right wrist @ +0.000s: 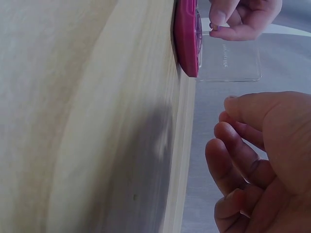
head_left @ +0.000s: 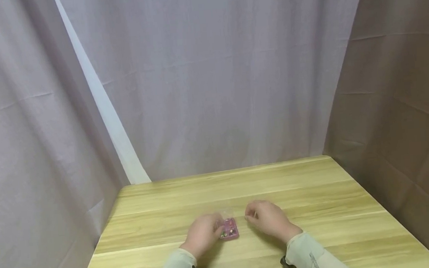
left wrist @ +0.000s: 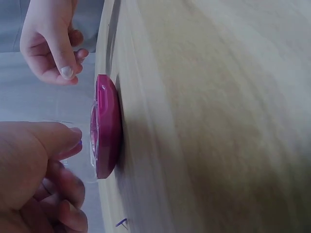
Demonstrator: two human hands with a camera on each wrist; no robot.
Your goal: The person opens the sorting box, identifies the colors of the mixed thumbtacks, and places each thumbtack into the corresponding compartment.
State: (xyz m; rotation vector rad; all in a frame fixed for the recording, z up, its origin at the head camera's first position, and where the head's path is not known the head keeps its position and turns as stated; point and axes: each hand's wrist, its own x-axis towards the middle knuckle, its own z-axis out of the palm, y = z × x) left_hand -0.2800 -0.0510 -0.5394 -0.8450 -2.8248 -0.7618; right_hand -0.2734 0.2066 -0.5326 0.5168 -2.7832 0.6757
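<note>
A small pink compartment box (head_left: 230, 237) lies on the table with its clear lid (right wrist: 243, 60) standing open. Several tiny coloured pieces sit in its compartments. At the box's left side, my left hand (head_left: 202, 234) pinches a tiny purple-headed pin (right wrist: 217, 27) between thumb and forefinger, over the box. My right hand (head_left: 268, 219) hovers to the right of the box, fingers loosely curled and thumb near the forefinger, with nothing visible between them. In the left wrist view, a small purple-topped tack (left wrist: 121, 223) lies on the wood beside the box.
The wood-grain table (head_left: 317, 193) runs back to a grey curtain (head_left: 214, 87). More curtain hangs along the left side, and a darker brownish one (head_left: 397, 107) stands along the right. A pale strip (head_left: 102, 100) shows between the left and back curtains.
</note>
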